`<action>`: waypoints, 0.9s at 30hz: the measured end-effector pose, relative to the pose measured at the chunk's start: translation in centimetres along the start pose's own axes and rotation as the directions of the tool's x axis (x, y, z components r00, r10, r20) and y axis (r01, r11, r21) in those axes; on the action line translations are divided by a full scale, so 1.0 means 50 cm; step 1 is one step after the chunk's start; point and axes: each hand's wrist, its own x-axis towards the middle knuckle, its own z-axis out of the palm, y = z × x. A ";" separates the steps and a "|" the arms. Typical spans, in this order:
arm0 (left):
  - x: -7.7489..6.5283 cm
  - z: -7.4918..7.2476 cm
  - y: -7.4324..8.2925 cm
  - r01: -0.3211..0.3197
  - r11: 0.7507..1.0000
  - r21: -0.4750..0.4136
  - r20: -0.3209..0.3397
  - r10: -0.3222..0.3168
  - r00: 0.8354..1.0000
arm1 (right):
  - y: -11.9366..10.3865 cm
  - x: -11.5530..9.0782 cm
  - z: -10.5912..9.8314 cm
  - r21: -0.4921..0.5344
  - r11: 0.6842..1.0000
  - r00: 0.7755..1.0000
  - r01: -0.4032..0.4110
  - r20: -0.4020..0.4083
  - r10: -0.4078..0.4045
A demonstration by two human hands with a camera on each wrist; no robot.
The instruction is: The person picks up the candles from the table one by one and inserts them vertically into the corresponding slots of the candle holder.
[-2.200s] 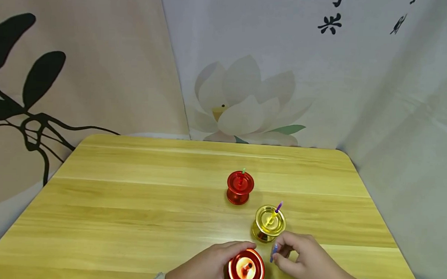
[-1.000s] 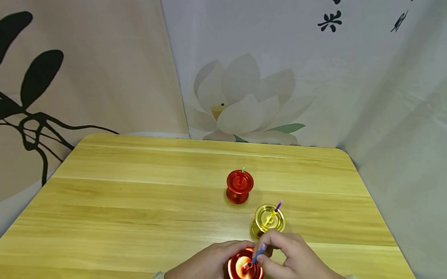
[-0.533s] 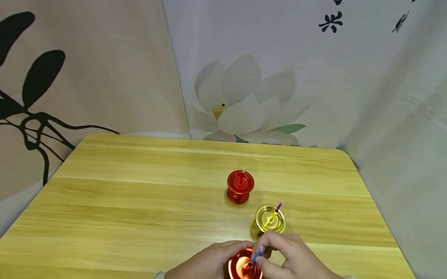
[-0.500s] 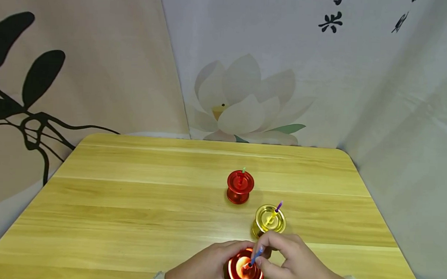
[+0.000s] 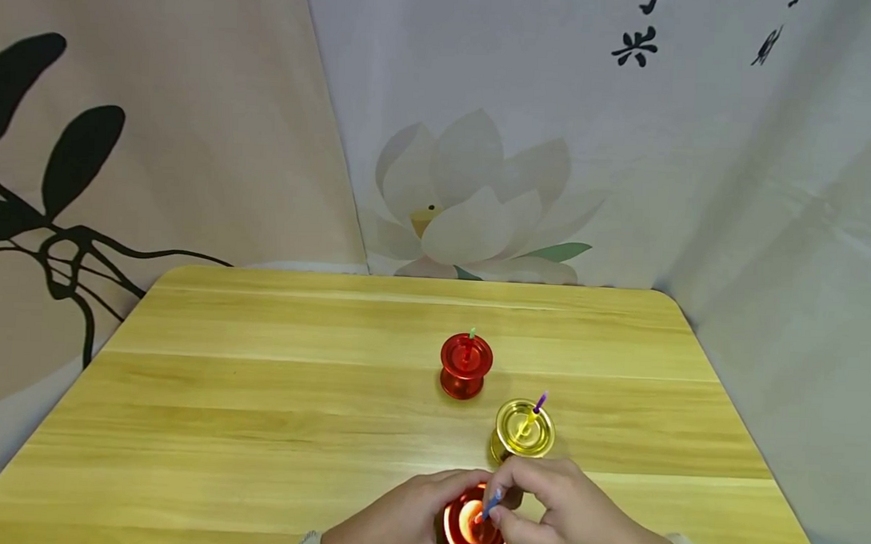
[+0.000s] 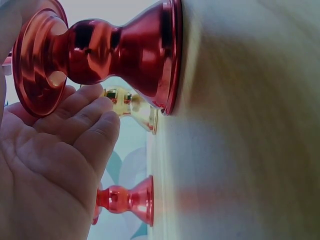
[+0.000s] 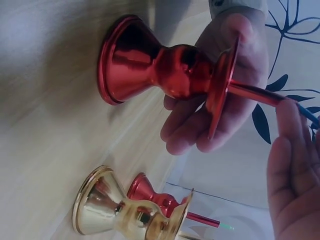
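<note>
In the head view my left hand [image 5: 405,515] grips the nearest red candle holder [image 5: 461,526] by its upper dish, thumb and fingers around the rim. The left wrist view shows this holder [image 6: 102,52] with its flared base down on the table. Over the dish, my right hand [image 5: 564,509] pinches a small blue candle [image 5: 493,504] between thumb and forefinger. The candle's lower end meets the top of the holder's thin red tube [image 7: 255,92]; fingers hide the joint, so I cannot tell how deep it sits.
Just beyond my right hand stands a gold candle holder [image 5: 524,429] with a purple candle [image 5: 540,402]. Farther back is another red candle holder [image 5: 466,366] with a green candle [image 5: 472,333]. The wooden table [image 5: 258,410] ends at a printed cloth backdrop [image 5: 485,82].
My right hand has carried the blue candle leftward from beside the red holder to the top of its tube, then slightly lower. The left hand keeps its grip, and the other holders stay put.
</note>
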 end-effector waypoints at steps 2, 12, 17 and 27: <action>0.001 0.000 0.000 0.019 1.000 -0.021 0.006 -0.019 1.000 | -0.001 0.001 0.000 -0.010 1.000 1.000 -0.011 0.015 0.011; 0.003 -0.002 -0.005 0.032 0.999 -0.032 0.016 -0.032 0.999 | 0.004 -0.001 -0.003 -0.028 1.000 0.999 0.014 0.033 -0.013; 0.005 -0.001 -0.007 0.049 0.998 -0.033 0.015 -0.048 0.999 | 0.007 -0.002 0.003 -0.012 1.000 0.999 0.010 0.050 -0.009; 0.002 0.000 -0.008 0.022 1.000 -0.013 0.010 -0.022 1.000 | 0.011 -0.012 0.006 -0.034 0.999 0.996 -0.037 0.081 0.040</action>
